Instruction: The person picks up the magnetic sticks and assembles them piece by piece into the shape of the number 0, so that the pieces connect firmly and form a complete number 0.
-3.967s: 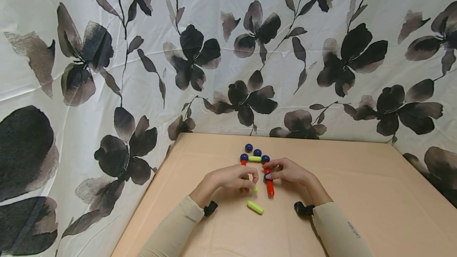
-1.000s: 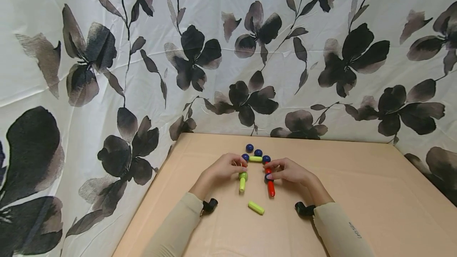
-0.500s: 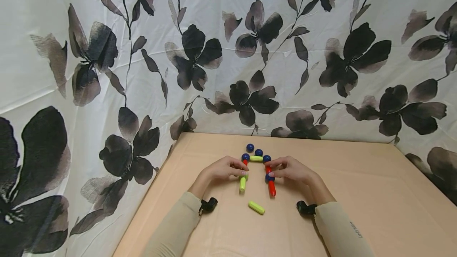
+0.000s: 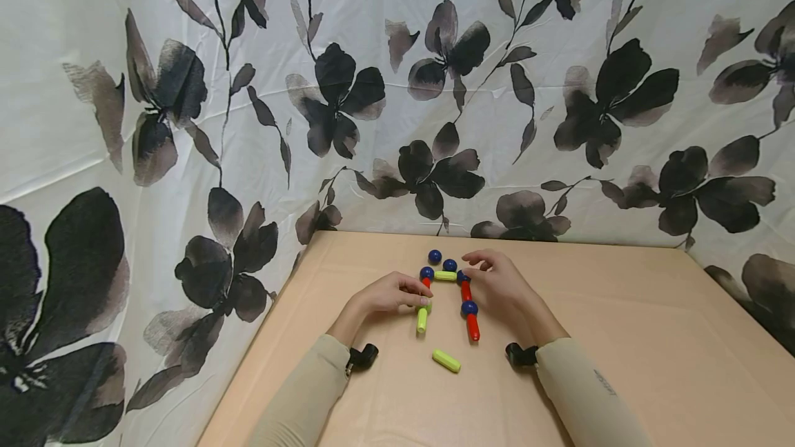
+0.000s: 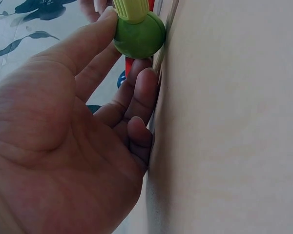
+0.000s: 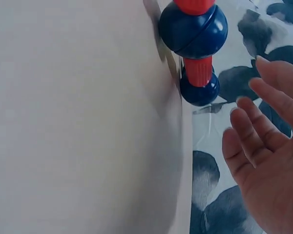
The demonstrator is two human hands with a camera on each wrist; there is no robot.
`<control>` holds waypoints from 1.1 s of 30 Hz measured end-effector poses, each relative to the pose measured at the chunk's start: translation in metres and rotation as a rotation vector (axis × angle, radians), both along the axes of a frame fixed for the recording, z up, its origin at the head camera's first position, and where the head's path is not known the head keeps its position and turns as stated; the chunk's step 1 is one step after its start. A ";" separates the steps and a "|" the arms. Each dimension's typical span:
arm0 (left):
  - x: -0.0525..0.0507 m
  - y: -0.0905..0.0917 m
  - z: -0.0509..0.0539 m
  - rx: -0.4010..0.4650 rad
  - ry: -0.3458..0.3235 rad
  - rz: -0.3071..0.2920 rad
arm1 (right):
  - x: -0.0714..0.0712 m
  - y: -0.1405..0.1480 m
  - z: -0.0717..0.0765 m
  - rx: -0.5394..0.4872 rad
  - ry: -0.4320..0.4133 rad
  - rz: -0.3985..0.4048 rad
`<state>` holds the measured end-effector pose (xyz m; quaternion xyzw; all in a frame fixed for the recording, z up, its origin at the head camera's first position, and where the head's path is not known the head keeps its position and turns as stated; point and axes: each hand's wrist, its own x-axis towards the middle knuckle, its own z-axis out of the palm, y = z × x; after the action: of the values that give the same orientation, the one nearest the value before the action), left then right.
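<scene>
My left hand pinches a green ball between thumb and fingers. A yellow-green rod extends from the ball toward me; a red rod, partly covered by the fingers, leads to a blue ball. My right hand is open beside the far right blue ball, holding nothing; in the right wrist view it stands apart from the rods. From that ball run a red rod, another blue ball and a second red rod. A yellow-green rod bridges the two sides.
A loose yellow-green rod lies nearer to me. Two loose blue balls, one farther back and one closer, sit behind the joined pieces. The tan table ends at a flowered cloth.
My left hand brought the green ball and its yellow-green rod to the left red rod. Just now my right hand let go of the right-hand pieces and moved away from me.
</scene>
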<state>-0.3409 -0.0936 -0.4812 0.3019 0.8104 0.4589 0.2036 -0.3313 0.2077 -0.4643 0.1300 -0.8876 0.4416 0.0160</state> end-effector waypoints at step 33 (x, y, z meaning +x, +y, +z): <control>0.000 0.000 0.002 0.015 0.009 0.006 | -0.037 -0.031 -0.004 0.162 -0.109 0.100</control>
<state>-0.3412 -0.0935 -0.4793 0.3029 0.8088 0.4643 0.1962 -0.3680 0.1762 -0.4686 0.1509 -0.9124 0.3749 -0.0647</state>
